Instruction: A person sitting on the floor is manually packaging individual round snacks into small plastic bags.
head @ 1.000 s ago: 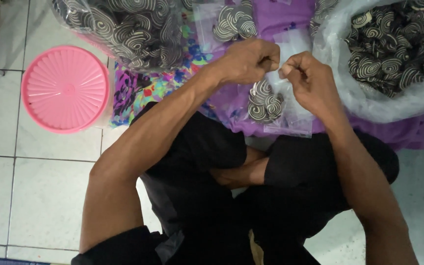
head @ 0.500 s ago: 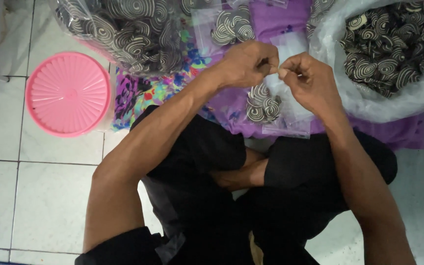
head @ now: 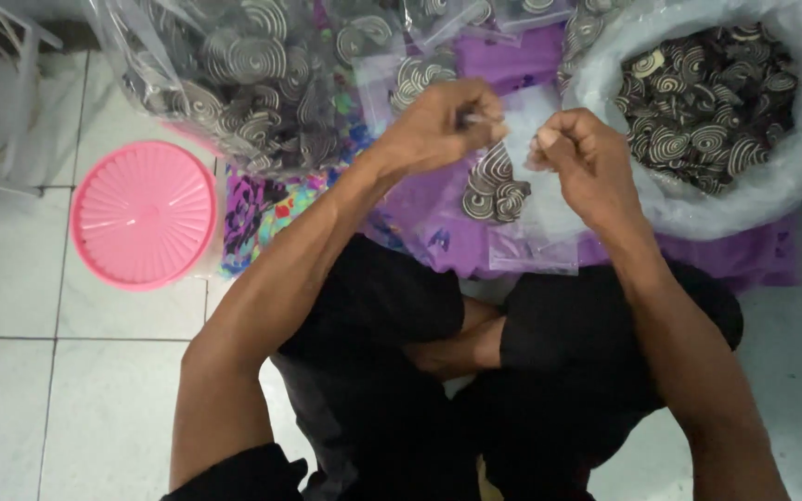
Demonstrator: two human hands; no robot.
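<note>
Clear small bag [head: 523, 199] pinched at top edge, left hand [head: 443, 125], right hand [head: 579, 153]

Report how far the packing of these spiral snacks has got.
Done: small filled bags lie on the purple cloth. In hand: left hand and right hand pinch the top of a small clear bag holding several spirals. Left: the big white sack looks well stocked.

A round pink ribbed lid [head: 144, 214] lies on the white tiled floor [head: 67, 399], beside purple cloth [head: 698, 250] bearing two large clear sacks of spiral-patterned biscuits [head: 707, 102].
</note>
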